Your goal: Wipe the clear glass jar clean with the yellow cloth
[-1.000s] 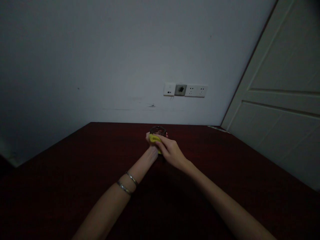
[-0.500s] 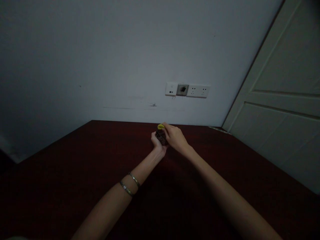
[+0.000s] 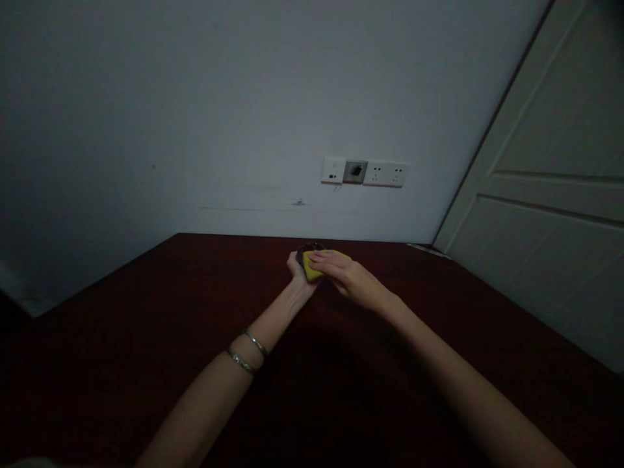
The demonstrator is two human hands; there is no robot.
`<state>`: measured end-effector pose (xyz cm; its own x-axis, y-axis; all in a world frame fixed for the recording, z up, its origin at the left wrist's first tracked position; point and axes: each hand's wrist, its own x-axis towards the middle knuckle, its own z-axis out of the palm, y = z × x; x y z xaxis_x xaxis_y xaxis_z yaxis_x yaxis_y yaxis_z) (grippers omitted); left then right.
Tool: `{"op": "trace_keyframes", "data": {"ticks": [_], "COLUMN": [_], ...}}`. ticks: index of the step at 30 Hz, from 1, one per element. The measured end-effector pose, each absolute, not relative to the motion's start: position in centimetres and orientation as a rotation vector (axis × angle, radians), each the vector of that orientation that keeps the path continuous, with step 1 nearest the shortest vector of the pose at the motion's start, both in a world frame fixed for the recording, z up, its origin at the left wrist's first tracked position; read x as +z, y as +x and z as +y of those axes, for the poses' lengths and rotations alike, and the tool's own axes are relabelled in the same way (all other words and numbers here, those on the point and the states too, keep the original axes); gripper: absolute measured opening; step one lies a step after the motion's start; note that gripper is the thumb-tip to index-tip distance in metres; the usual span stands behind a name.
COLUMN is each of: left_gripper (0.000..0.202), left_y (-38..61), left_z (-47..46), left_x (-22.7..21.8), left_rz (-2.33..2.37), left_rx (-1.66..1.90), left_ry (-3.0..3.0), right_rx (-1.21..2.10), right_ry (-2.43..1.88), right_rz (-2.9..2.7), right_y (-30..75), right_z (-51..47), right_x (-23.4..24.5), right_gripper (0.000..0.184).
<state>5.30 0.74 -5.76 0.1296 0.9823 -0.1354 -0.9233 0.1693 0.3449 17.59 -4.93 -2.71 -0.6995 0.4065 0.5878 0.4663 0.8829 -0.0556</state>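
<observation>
My left hand (image 3: 298,268) is wrapped around a dark glass cup (image 3: 301,249) with a round rim, held just over the table. Most of its body is hidden by my fingers and by a yellow cloth (image 3: 312,272). My right hand (image 3: 347,272) presses this cloth flat against the near side of the cup, fingers lying across it. Two bangles (image 3: 242,361) circle my left forearm.
Both arms reach over a dark red table (image 3: 146,312). A pale wall (image 3: 234,117) stands behind it, with several sockets (image 3: 385,173) above the far edge. A panelled door (image 3: 546,214) rises on the right.
The cloth was bunched at the cup's rim under my right fingers; now it is spread over the near side. My right hand has flattened, and the cup has shifted slightly left and turned.
</observation>
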Motion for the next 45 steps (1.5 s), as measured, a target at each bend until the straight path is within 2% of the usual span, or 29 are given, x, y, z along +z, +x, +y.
{"op": "trace_keyframes", "data": {"ticks": [8, 14, 19, 27, 33, 37, 41, 45], "left_gripper": [0.038, 0.052, 0.042, 0.051, 0.039, 0.041, 0.050, 0.053], "left_y": [4.1, 3.7, 4.8, 4.2, 3.9, 3.2, 2.6, 2.6], "left_z": [0.1, 0.2, 0.6, 0.2, 0.4, 0.8, 0.9, 1.1], "left_x": [-4.9, -4.9, -5.5, -4.9, -5.1, -5.5, -5.5, -5.7], "left_rz": [0.492, 0.472, 0.551, 0.531, 0.538, 0.551, 0.511, 0.447], "left_rx": [1.106, 0.851, 0.950, 0.972, 1.112, 1.091, 0.977, 0.979], "left_ry": [0.335, 0.586, 0.599, 0.639, 0.468, 0.468, 0.556, 0.623], "right_rx": [-0.026, -0.085, -0.093, -0.117, -0.116, 0.018, 0.117, 0.333], "right_ry": [-0.684, -0.774, -0.698, -0.818, -0.816, -0.826, -0.944, -1.049], "right_rz": [-2.287, -2.089, -2.328, -2.300, -2.241, -2.205, -1.944, -1.657], "right_y": [21.2, 21.3, 18.7, 19.6, 19.7, 19.6, 20.1, 21.2], "right_z": [-4.8, -3.5, -2.5, -2.8, -4.9, -6.0, -5.2, -2.5], "right_x": [-2.8, -1.8, -0.5, -1.1, -2.2, -1.8, -1.5, -1.4], "right_gripper": [0.041, 0.041, 0.044, 0.057, 0.047, 0.038, 0.029, 0.030]}}
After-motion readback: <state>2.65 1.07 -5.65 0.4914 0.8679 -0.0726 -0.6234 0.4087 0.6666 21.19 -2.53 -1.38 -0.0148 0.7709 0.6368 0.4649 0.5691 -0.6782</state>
